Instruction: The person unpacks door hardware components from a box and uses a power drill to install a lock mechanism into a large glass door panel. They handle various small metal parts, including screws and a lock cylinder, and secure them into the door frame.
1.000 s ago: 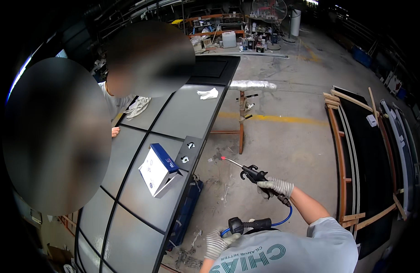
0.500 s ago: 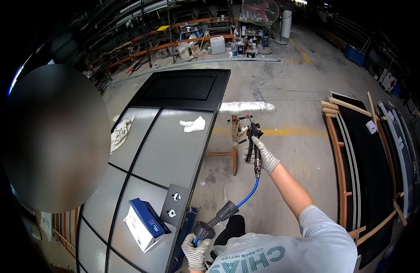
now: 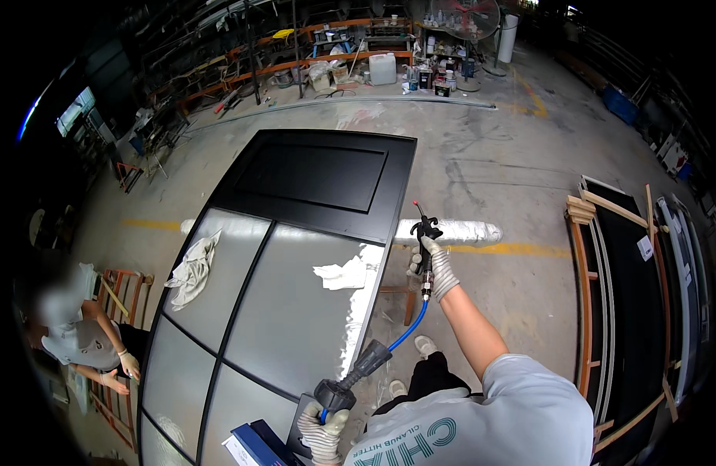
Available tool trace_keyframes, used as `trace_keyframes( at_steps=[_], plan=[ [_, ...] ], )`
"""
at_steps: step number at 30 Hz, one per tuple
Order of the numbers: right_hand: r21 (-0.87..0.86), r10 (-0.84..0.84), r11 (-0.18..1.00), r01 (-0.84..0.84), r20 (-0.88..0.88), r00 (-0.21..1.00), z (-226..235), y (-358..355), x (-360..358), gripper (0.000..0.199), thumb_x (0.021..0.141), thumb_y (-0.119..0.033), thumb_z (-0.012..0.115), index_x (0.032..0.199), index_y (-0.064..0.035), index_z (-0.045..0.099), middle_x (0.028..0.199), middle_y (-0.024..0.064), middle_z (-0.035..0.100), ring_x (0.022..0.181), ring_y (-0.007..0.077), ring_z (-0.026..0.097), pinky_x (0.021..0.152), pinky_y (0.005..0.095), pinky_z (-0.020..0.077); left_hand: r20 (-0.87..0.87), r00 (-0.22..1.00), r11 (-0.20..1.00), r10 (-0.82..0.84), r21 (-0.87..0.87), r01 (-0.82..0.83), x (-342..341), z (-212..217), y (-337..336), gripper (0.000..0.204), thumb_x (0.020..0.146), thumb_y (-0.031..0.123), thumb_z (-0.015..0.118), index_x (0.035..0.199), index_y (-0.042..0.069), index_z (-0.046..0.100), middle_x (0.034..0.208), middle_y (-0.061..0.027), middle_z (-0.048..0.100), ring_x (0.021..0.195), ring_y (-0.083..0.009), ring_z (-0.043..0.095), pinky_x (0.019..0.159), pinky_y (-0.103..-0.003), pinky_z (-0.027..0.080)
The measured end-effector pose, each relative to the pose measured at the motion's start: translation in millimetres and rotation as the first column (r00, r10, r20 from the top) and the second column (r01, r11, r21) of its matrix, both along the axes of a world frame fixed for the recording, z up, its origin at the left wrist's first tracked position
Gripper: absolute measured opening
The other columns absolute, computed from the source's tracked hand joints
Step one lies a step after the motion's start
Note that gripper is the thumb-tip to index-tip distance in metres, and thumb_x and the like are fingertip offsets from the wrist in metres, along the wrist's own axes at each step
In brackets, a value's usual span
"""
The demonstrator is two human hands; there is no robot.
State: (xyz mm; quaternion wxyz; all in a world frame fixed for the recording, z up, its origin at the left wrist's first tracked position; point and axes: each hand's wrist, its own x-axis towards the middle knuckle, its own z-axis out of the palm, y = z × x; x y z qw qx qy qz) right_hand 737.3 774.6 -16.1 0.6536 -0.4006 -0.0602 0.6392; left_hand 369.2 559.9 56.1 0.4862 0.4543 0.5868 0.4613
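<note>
My right hand (image 3: 437,266), in a light knitted glove, is closed on a black air blow gun (image 3: 427,227) with a thin red-tipped nozzle. The gun is raised beside the right edge of a large black-framed door (image 3: 311,172) with frosted glass panes. From its lower end a blue hose (image 3: 409,326) curves to a ribbed black hose fitting (image 3: 350,377). My left hand (image 3: 321,432), gloved too, is closed on the blue hose at the fitting's lower end, over the door's near right edge. White cloths (image 3: 193,270) lie on the glass; a crumpled white piece (image 3: 342,273) is nearer the gun.
A blue and white box (image 3: 257,444) lies on the door near my left hand. A co-worker (image 3: 86,342) stands at the left side. Framed panels with wooden strips (image 3: 579,295) stand at the right. Cans and jugs (image 3: 382,68) line the back.
My view has shifted, bringing the co-worker at left into clearer sight. The blow gun has come closer to the door's right edge. My left hand and the fitting have moved left over the door.
</note>
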Motion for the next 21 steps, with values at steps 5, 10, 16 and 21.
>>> trace_keyframes(
  at_steps=[5, 10, 16, 21],
  plan=[
    [0.009, -0.136, 0.991, 0.137, -0.019, 0.99, 19.2, 78.0, 12.0, 0.049, 0.081, -0.047, 0.065, 0.096, -0.0011, 0.055, 0.078, 0.0117, 0.061, 0.065, 0.0249, 0.063, 0.056, 0.0381, 0.0569, -0.112, 0.994, 0.995, 0.018, -0.093, -0.029, 39.3, 0.3, 66.2, 0.03, 0.065, 0.02, 0.081, 0.082, 0.003, 0.064, 0.066, 0.0046, 0.056, 0.06, -0.0033, 0.046, 0.054, -0.02, 0.038],
    [0.116, 0.231, 0.969, -0.218, -0.111, 0.967, -6.3, 194.7, 48.4, 0.044, 0.082, -0.051, 0.061, 0.083, -0.0077, 0.056, 0.058, -0.0001, 0.055, 0.047, 0.0171, 0.058, 0.051, 0.0355, 0.0564, -0.055, 0.978, 0.966, 0.202, -0.152, -0.209, 106.4, 8.1, 126.2, 0.024, 0.064, 0.017, 0.079, 0.073, 0.004, 0.06, 0.061, 0.0058, 0.051, 0.056, -0.0026, 0.041, 0.05, -0.021, 0.034],
    [0.027, 0.672, 0.734, -0.679, -0.176, 0.72, 33.5, 291.7, -49.3, 0.055, 0.083, -0.052, 0.059, 0.092, 0.003, 0.059, 0.063, 0.0101, 0.062, 0.049, 0.0248, 0.061, 0.049, 0.0364, 0.0557, -0.134, 0.882, 0.87, 0.451, -0.154, -0.468, 145.7, 25.5, 170.4, 0.023, 0.06, 0.011, 0.077, 0.06, 0.007, 0.054, 0.052, 0.0068, 0.043, 0.05, -0.0023, 0.034, 0.045, -0.021, 0.028],
    [-0.067, 0.9, 0.434, -0.898, 0.067, 0.43, 13.4, 366.5, -128.6, 0.037, 0.086, -0.046, 0.058, 0.077, -0.0095, 0.057, 0.057, 0.0005, 0.057, 0.043, 0.0138, 0.055, 0.04, 0.0298, 0.0465, -0.172, 0.818, 0.807, 0.548, -0.146, -0.572, 158.9, 27.7, 193.8, 0.022, 0.061, 0.012, 0.074, 0.06, 0.007, 0.053, 0.054, 0.0067, 0.045, 0.053, -0.0028, 0.037, 0.046, -0.022, 0.031]
  ],
)
